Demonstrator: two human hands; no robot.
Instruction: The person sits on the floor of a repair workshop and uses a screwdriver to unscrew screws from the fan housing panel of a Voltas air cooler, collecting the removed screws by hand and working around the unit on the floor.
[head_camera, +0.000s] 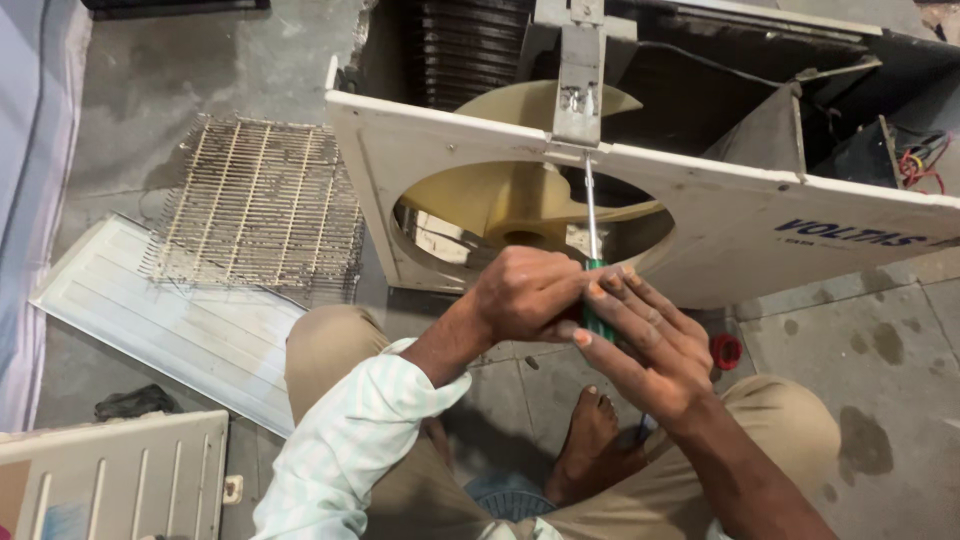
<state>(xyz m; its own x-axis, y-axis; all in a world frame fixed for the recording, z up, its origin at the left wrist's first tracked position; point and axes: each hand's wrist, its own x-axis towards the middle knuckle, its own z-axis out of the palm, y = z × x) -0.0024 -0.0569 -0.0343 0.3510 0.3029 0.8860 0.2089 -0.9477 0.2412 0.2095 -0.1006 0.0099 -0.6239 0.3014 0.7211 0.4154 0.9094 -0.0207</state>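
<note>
Screwdriver (592, 225), green-handled, stands nearly upright with its thin shaft running up to a grey metal bracket (580, 75) at the top edge of a white panel (740, 225). Left hand (525, 295) is clamped around the handle; right hand (645, 345) lies against it from the other side, fingers loosely spread over the handle's lower part. Behind the panel's round opening sits a cream fan blade (520, 205). Dark coil fins (470, 45) stand behind, with red wires (920, 165) at the far right. On the floor (870, 350) lie a wire grille (260, 205), a white louvred cover (170, 320), a small red cap (727, 351) and the person's bare foot (595, 445).
</note>
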